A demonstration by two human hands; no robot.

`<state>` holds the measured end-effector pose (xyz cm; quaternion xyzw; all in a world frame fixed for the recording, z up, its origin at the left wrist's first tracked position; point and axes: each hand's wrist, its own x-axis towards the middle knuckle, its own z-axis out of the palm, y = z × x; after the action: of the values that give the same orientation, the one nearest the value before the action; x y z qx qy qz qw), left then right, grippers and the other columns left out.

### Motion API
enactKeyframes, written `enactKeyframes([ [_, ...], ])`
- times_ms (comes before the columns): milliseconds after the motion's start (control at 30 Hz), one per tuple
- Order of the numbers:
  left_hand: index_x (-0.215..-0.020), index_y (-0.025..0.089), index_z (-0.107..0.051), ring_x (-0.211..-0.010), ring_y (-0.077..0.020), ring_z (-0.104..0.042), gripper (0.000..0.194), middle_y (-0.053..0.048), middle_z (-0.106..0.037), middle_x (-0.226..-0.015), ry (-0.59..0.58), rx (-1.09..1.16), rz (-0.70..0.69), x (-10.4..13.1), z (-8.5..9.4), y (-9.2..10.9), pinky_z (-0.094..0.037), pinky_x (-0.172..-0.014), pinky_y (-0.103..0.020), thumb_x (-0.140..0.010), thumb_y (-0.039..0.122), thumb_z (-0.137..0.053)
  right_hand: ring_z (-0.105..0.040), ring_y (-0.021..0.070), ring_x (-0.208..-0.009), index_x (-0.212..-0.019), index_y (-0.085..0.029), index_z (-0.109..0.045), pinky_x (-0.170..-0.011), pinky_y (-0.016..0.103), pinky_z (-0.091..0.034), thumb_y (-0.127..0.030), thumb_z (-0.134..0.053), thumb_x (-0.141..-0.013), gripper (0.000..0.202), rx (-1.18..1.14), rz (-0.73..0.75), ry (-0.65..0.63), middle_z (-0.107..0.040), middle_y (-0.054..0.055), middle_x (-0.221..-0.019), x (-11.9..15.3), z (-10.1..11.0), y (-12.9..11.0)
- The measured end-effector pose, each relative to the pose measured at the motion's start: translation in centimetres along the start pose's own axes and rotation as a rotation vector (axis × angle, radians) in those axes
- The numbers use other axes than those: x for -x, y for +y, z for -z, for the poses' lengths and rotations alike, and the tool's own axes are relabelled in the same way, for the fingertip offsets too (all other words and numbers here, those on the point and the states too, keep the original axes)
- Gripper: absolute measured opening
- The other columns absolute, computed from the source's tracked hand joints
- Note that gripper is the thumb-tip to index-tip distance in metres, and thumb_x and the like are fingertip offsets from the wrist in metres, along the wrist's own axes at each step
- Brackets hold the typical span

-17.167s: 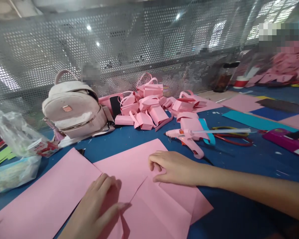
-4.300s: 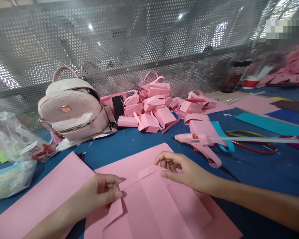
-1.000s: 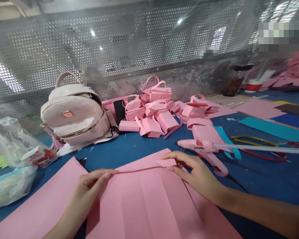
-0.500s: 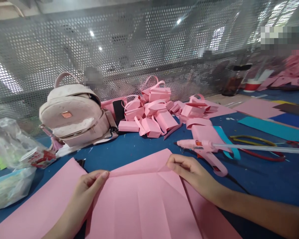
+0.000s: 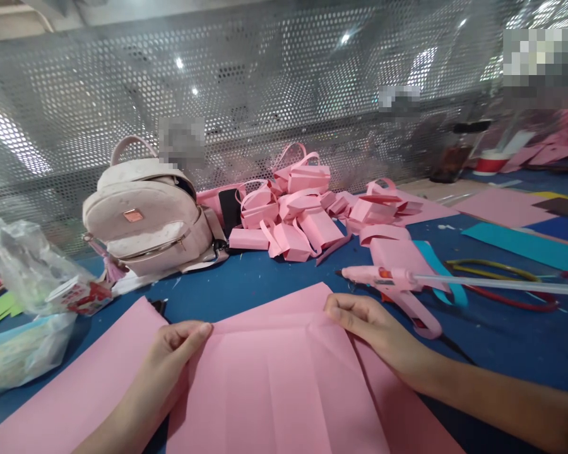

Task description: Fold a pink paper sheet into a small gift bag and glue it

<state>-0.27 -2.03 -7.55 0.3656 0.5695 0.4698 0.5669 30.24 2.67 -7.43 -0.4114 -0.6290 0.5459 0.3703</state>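
Note:
A creased pink paper sheet (image 5: 274,378) spans the space between my hands, its top edge folded over in a narrow strip. My left hand (image 5: 177,350) pinches its upper left corner between thumb and fingers. At the upper right corner, my right hand (image 5: 362,321) holds it the same way. More pink paper lies under it, with a large flat piece (image 5: 85,372) at the left. Just beyond my right hand, a pink glue gun (image 5: 397,280) with a long clear stick rests on the blue table (image 5: 208,293).
A pale backpack (image 5: 146,221) stands at the back left, beside a heap of small pink paper bags (image 5: 293,221). Plastic bags (image 5: 28,353) and a red-and-white box (image 5: 82,295) lie left. Red-and-yellow-handled tool (image 5: 497,268) and turquoise paper (image 5: 525,246) lie right. A perforated metal screen (image 5: 265,82) rises behind.
The view has shifted slightly, so most things appear a little further right. Both hands keep their hold on the sheet, whose upper right part now looks more curved.

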Motion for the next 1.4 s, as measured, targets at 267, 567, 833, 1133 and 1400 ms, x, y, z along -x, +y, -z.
enactKeyframes([
  [267, -0.079, 0.017, -0.078, -0.076, -0.0222, -0.068, 0.037, -0.006, -0.077, -0.080, 0.056, -0.290, -0.146, -0.2, 0.2, -0.6, -0.051, -0.068, -0.026, -0.071, 0.054, -0.078, -0.056, 0.0171, -0.081, -0.085, -0.021, -0.061, -0.075, 0.028, -0.043, -0.045, -0.064, -0.087, 0.024, 0.058, 0.027, -0.042, -0.060, 0.001, -0.085, 0.0, -0.1, 0.1],
  [567, -0.069, 0.021, -0.076, -0.075, -0.0219, -0.066, 0.030, -0.004, -0.072, -0.071, 0.015, -0.497, -0.218, 1.6, -1.8, 0.9, -0.049, -0.069, -0.025, -0.072, 0.052, -0.074, -0.060, 0.0158, -0.079, -0.085, -0.020, -0.065, -0.072, 0.026, -0.046, -0.029, -0.066, -0.082, 0.009, 0.146, 0.016, -0.113, -0.065, 0.002, -0.087, 0.2, -0.5, 0.2],
  [833, -0.076, 0.018, -0.076, -0.065, -0.0200, -0.068, 0.044, -0.007, -0.077, -0.081, -0.011, -0.298, -0.030, 1.0, -1.4, 0.4, -0.050, -0.058, -0.024, -0.066, 0.060, -0.079, -0.060, 0.0151, -0.081, -0.084, -0.020, -0.064, -0.074, 0.026, -0.048, -0.029, -0.069, -0.082, 0.010, 0.133, 0.032, -0.115, -0.065, 0.001, -0.087, 0.2, -0.5, 0.4],
  [1133, -0.077, 0.018, -0.076, -0.074, -0.0235, -0.071, 0.042, -0.008, -0.077, -0.082, -0.075, -0.250, 0.005, 0.3, -0.7, 0.0, -0.055, -0.067, -0.027, -0.066, 0.058, -0.082, -0.056, 0.0127, -0.073, -0.083, -0.020, -0.065, -0.069, 0.025, -0.045, -0.035, -0.075, -0.081, 0.018, 0.088, 0.052, -0.133, -0.064, 0.000, -0.083, 0.1, -0.4, 0.4],
  [1400, -0.105, 0.019, -0.069, -0.081, -0.0195, -0.070, 0.043, -0.009, -0.074, -0.111, -0.164, 0.002, 0.038, -0.1, -0.6, 0.1, -0.053, -0.067, -0.024, -0.078, 0.052, -0.076, -0.063, 0.0182, -0.084, -0.084, -0.020, -0.071, -0.078, 0.030, -0.048, -0.029, -0.058, -0.092, 0.018, 0.134, 0.124, -0.142, -0.067, 0.004, -0.088, 0.2, -0.4, 0.3],
])
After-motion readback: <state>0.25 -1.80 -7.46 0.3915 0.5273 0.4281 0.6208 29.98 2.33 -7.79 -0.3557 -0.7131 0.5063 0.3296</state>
